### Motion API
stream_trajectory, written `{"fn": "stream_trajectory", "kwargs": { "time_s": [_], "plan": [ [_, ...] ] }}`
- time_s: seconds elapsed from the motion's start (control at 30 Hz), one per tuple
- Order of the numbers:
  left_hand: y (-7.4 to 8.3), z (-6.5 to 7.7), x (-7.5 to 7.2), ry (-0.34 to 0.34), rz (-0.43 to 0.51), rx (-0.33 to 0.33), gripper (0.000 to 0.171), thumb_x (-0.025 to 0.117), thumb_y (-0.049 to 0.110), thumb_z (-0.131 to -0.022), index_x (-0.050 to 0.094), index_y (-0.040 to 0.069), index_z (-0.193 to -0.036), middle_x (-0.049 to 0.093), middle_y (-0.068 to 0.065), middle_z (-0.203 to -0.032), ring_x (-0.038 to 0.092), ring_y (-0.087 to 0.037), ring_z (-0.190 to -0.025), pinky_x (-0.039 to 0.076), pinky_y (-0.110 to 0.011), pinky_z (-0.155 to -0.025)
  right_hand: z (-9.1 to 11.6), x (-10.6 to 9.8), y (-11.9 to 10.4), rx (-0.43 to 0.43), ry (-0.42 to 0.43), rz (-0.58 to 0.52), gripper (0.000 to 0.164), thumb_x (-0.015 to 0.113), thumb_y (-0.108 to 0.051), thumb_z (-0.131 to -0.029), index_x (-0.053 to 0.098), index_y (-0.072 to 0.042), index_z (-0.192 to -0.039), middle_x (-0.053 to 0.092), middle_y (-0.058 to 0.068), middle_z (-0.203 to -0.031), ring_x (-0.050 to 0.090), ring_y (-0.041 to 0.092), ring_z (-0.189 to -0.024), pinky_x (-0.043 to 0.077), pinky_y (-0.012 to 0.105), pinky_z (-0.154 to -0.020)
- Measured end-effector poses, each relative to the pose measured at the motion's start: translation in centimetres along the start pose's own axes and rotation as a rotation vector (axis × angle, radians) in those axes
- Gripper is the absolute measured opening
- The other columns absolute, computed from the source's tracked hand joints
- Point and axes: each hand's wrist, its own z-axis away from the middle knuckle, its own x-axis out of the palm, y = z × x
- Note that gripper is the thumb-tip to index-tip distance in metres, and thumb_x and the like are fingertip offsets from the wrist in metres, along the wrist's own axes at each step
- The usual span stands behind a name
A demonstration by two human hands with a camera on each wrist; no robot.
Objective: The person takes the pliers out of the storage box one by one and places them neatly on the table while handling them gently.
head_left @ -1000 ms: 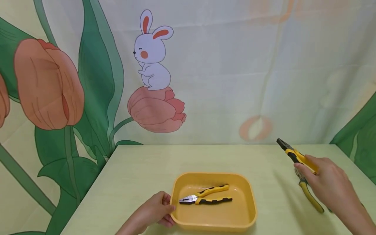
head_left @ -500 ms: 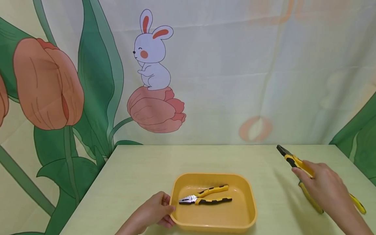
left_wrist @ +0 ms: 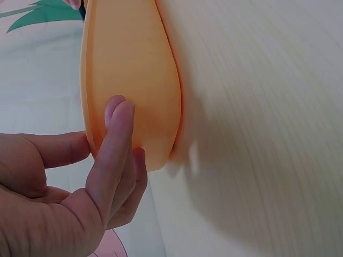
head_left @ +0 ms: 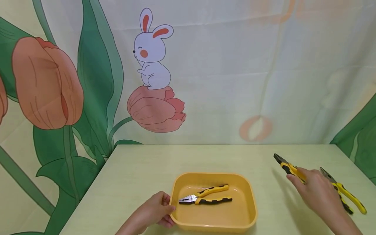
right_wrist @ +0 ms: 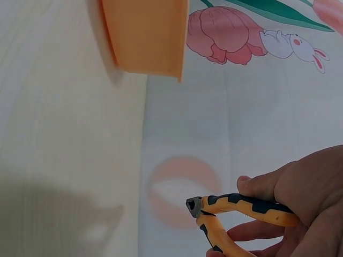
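My left hand (head_left: 154,209) holds the left end of a yellow plastic tray (head_left: 241,217). In the left wrist view the thumb touches the rim, and the other fingers lie against the tray's outer wall (left_wrist: 134,59). Inside the tray lies a pair of combination pliers (head_left: 205,195), silver-headed with spread yellow-and-black handles. My right hand (head_left: 315,191) grips dark-headed pliers (head_left: 286,167) by their yellow-and-black handles. They are above the table right of the tray, head pointing up and left. In the right wrist view these pliers (right_wrist: 246,205) show spread handles.
Another pair of pliers (head_left: 340,187), pointed and yellow-handled, lies on the table behind my right forearm. The pale green table (head_left: 141,166) ends at a printed cloth backdrop (head_left: 214,81) with tulips and a rabbit.
My right hand has moved left and lower with the pliers. The pointed pliers on the right have come into view; a dull-yellow-handled tool is now hidden. Left hand and tray stay put.
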Motion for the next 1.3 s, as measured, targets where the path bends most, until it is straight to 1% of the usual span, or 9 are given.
{"fn": "stream_trajectory", "kwargs": {
  "time_s": [0.1, 0.2, 0.33, 0.47, 0.63, 0.8, 0.93, 1.03, 1.3],
  "plan": [
    [-0.1, 0.1, 0.0, 0.0, 0.013, 0.021, 0.02, 0.062, -0.001, -0.101, 0.048, -0.007, -0.115, 0.06, -0.016, -0.092, 0.07, -0.02, -0.066, 0.064, -0.032, -0.064, 0.0, 0.5, 0.1, 0.019, -0.014, 0.002, 0.059, 0.065, -0.038, -0.103, 0.059, 0.014, -0.131, 0.064, 0.038, -0.112, 0.059, 0.055, -0.103, 0.051, 0.068, -0.077],
    [-0.2, 0.2, 0.0, -0.002, 0.024, 0.042, 0.02, 0.061, -0.002, -0.101, 0.048, -0.008, -0.114, 0.061, -0.017, -0.092, 0.069, -0.02, -0.066, 0.064, -0.033, -0.063, -0.2, 0.9, 0.2, 0.046, -0.031, 0.014, 0.063, 0.065, -0.04, -0.103, 0.056, 0.014, -0.135, 0.062, 0.038, -0.112, 0.059, 0.054, -0.102, 0.051, 0.067, -0.078],
    [-0.3, 0.2, 0.0, -0.009, 0.03, 0.049, 0.02, 0.061, -0.002, -0.101, 0.048, -0.008, -0.114, 0.061, -0.017, -0.092, 0.069, -0.02, -0.066, 0.064, -0.033, -0.063, -0.4, 1.3, 0.4, 0.056, -0.049, 0.026, 0.063, 0.064, -0.04, -0.103, 0.058, 0.015, -0.132, 0.063, 0.038, -0.113, 0.06, 0.055, -0.1, 0.053, 0.064, -0.075],
    [-0.2, 0.3, 0.0, -0.008, 0.025, 0.041, 0.021, 0.062, -0.001, -0.101, 0.048, -0.007, -0.115, 0.061, -0.017, -0.093, 0.069, -0.02, -0.066, 0.064, -0.033, -0.064, -0.4, 1.8, 0.5, 0.061, -0.07, 0.018, 0.061, 0.064, -0.039, -0.102, 0.059, 0.016, -0.126, 0.064, 0.037, -0.113, 0.062, 0.054, -0.1, 0.054, 0.064, -0.075],
    [0.0, 0.3, 0.1, -0.005, 0.012, 0.02, 0.021, 0.062, 0.0, -0.101, 0.048, -0.006, -0.115, 0.061, -0.016, -0.093, 0.07, -0.02, -0.067, 0.064, -0.032, -0.064, -0.6, 2.2, 0.8, 0.057, -0.09, -0.002, 0.06, 0.064, -0.039, -0.102, 0.06, 0.016, -0.125, 0.064, 0.038, -0.114, 0.062, 0.055, -0.099, 0.055, 0.063, -0.072],
    [0.1, 0.1, 0.1, -0.004, 0.001, -0.002, 0.021, 0.062, 0.0, -0.101, 0.048, -0.006, -0.115, 0.06, -0.016, -0.093, 0.069, -0.02, -0.067, 0.064, -0.032, -0.064, -1.0, 2.6, 0.8, 0.07, -0.112, -0.003, 0.06, 0.063, -0.038, -0.103, 0.06, 0.017, -0.127, 0.059, 0.041, -0.125, 0.057, 0.059, -0.108, 0.053, 0.067, -0.08],
    [0.1, 0.1, 0.1, 0.0, -0.001, -0.007, 0.021, 0.062, 0.0, -0.101, 0.048, -0.005, -0.115, 0.06, -0.016, -0.093, 0.069, -0.02, -0.067, 0.064, -0.032, -0.064, -1.1, 2.9, 0.7, 0.075, -0.132, 0.005, 0.057, 0.064, -0.034, -0.103, 0.059, 0.018, -0.126, 0.06, 0.04, -0.123, 0.059, 0.058, -0.106, 0.054, 0.066, -0.08],
    [0.1, 0.1, 0.1, 0.001, -0.001, 0.001, 0.021, 0.062, 0.0, -0.101, 0.048, -0.005, -0.115, 0.06, -0.016, -0.092, 0.069, -0.02, -0.066, 0.064, -0.032, -0.064, -1.2, 3.1, 0.6, 0.089, -0.155, 0.021, 0.059, 0.065, -0.036, -0.102, 0.059, 0.018, -0.125, 0.063, 0.039, -0.116, 0.061, 0.054, -0.102, 0.054, 0.064, -0.079],
    [0.0, 0.1, 0.0, -0.003, 0.0, 0.0, 0.02, 0.062, 0.0, -0.101, 0.048, -0.005, -0.114, 0.061, -0.016, -0.092, 0.069, -0.019, -0.066, 0.064, -0.032, -0.064, -1.2, 3.5, 0.5, 0.12, -0.168, 0.051, 0.059, 0.066, -0.036, -0.102, 0.059, 0.018, -0.125, 0.062, 0.039, -0.117, 0.061, 0.055, -0.103, 0.054, 0.064, -0.079]
  ]
}}
